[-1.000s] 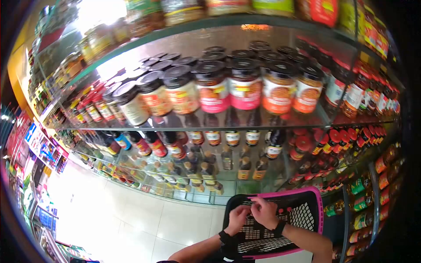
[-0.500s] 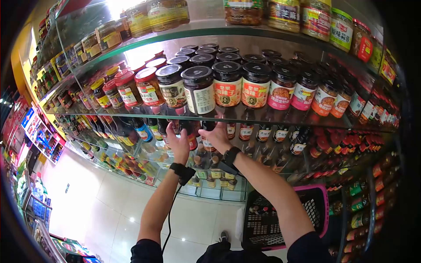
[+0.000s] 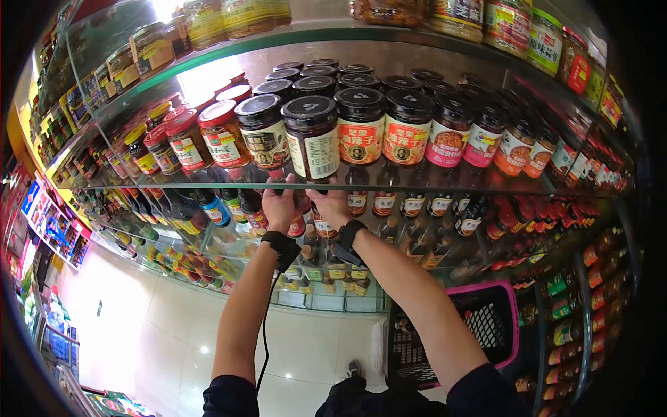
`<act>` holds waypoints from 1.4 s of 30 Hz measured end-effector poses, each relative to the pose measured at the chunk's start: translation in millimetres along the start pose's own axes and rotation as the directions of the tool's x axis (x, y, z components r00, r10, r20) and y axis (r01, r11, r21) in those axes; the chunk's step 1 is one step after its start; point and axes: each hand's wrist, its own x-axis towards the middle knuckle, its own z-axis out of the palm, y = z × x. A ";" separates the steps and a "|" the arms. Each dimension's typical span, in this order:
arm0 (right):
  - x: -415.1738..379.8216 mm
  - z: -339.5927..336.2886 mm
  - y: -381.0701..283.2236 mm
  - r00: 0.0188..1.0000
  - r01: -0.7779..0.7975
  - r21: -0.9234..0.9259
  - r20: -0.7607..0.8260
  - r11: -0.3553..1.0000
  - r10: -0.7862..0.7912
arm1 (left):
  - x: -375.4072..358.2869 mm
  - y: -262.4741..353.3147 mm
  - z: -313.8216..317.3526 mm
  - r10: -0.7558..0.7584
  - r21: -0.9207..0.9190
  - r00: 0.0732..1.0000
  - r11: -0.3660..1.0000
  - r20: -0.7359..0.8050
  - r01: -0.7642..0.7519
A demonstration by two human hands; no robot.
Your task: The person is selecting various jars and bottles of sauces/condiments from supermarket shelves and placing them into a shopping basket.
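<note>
My left hand (image 3: 279,210) is under the front edge of the glass shelf (image 3: 389,187), among the bottles of the row below. Its fingers are bent round a bottle there, their tips partly covered by the shelf edge. Close beside it, my right hand (image 3: 333,208) curls round another dark-topped bottle in that row, the thumb toward the left hand. Most of both bottles is hidden by the hands. Right above them, on the shelf, a black-lidded jar (image 3: 310,142) shows its barcode label. Beside it stands a jar with a red label (image 3: 360,132).
More jars with black lids (image 3: 262,132) and red lids (image 3: 221,135) fill the shelf. An upper shelf of jars (image 3: 507,26) overhangs it. Below stand small sauce bottles (image 3: 383,203). A black shopping basket with a pink rim (image 3: 515,326) is at lower right, on the tiled floor (image 3: 306,361).
Both hands have moved slightly left and deeper under the shelf edge, and their fingers have closed in from a wider spread. The view has shifted a little.
</note>
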 end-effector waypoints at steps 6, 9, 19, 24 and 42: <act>-32.2 -24.1 -54.4 0.987 0.142 -0.178 -0.048 0.974 -0.153 | -18.3 12.8 2.7 0.076 -0.156 0.993 0.986 0.095 -0.061; -51.4 -46.1 -76.0 0.991 0.122 -0.186 -0.025 0.975 -0.129 | -31.7 12.7 3.8 0.064 -0.162 0.989 0.986 0.133 -0.042; -111.5 -173.8 -88.7 0.994 0.014 -0.236 -0.100 0.972 -0.039 | -123.9 49.2 45.1 -0.096 -0.129 0.930 0.980 0.355 0.150; -144.9 -254.7 -97.3 0.991 -0.067 -0.256 -0.133 0.964 0.033 | -171.0 76.2 83.3 -0.233 -0.189 0.893 0.927 0.386 0.323; -306.1 -455.9 -3.3 0.950 -0.313 -0.446 -0.163 0.838 0.268 | -396.1 18.5 207.1 -0.208 -0.082 0.681 0.926 0.702 0.368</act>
